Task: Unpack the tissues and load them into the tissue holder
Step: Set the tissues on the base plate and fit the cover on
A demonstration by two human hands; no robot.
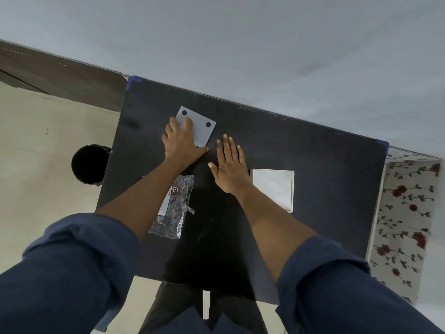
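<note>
A grey flat square plate with black round dots at its corners [201,127] lies at the far middle of the black table [313,165]. My left hand [181,141] rests flat on the plate's near left part, fingers spread over it. My right hand [228,162] lies flat and open on the bare table just right of the plate, holding nothing. A white square tissue holder [273,189] stands right of my right wrist. A crinkled clear plastic tissue wrapper [174,208] with a white label lies under my left forearm.
The black table's far edge meets a pale grey wall. A floral-patterned surface [404,213] borders the table's right side. A dark round object [89,163] sits on the pale floor at the table's left. My dark trousers show below the near edge.
</note>
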